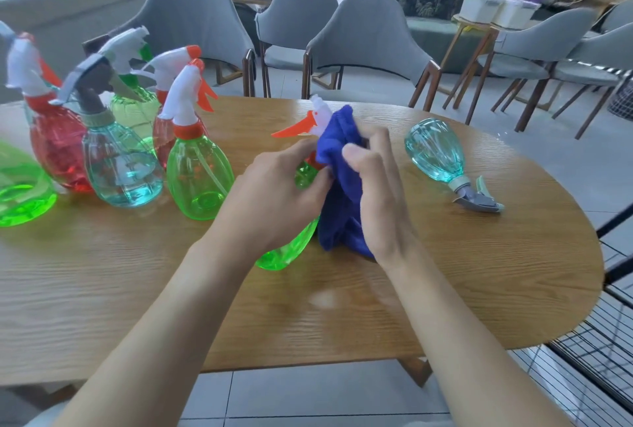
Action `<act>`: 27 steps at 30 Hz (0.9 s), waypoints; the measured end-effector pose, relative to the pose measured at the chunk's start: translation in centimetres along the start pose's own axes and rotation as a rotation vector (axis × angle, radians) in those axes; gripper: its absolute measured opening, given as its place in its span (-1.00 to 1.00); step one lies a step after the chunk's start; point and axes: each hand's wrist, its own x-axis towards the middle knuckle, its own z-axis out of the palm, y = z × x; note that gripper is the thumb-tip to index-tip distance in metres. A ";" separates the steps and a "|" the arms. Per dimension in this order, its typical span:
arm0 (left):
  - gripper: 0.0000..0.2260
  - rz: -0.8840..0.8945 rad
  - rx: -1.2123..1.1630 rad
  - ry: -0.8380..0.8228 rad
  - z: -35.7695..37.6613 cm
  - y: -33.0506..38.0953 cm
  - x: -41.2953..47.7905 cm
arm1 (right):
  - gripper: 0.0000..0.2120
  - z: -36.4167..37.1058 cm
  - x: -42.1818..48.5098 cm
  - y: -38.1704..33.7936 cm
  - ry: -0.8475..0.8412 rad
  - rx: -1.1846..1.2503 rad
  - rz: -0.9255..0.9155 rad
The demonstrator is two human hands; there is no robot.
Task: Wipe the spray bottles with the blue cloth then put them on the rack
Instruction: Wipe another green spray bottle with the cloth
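Wiping in progress, early in the task. The left hand (274, 197) grips the neck of a green spray bottle (291, 252), which leans with its base on the wooden table (479, 272) and its orange trigger pointing away from the person. The right hand (376, 193) clutches the blue cloth (339, 214) and presses it against the bottle's right side and white spray head. A cluster of upright bottles (120, 169), green, red and teal, stands at the table's left, apparently waiting their turn. One teal bottle (433, 156) lies on its side to the right, well apart from the cluster; whether it has been wiped cannot be told. The black wire rack (609, 341) shows at the lower right edge, with no bottle visible on the part in view. Judged from this, nearly all wiping and every placement is left to do.
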 end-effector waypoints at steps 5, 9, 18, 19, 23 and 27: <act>-0.61 0.068 -0.012 -0.052 0.0 0.2 -0.1 | -0.94 -0.3 0.6 1.1 0.176 -0.240 -0.127; -0.71 0.128 0.079 -0.122 0.1 0.3 -0.4 | -0.80 -0.5 0.8 0.9 0.315 -0.282 -0.103; -0.79 0.033 0.229 -0.161 -0.3 1.0 -0.5 | -0.73 -0.6 0.8 1.7 0.224 -0.213 0.030; -0.79 0.034 0.256 -0.177 -0.2 1.1 -0.6 | -0.71 -0.7 0.8 1.7 0.248 -0.206 0.040; -0.78 0.070 0.368 -0.221 0.2 1.8 -0.8 | -0.70 -0.8 0.9 1.8 0.339 -0.230 0.104; -0.73 0.099 0.436 -0.232 0.7 1.8 -0.8 | -0.76 -0.9 1.1 2.4 0.380 -0.150 0.139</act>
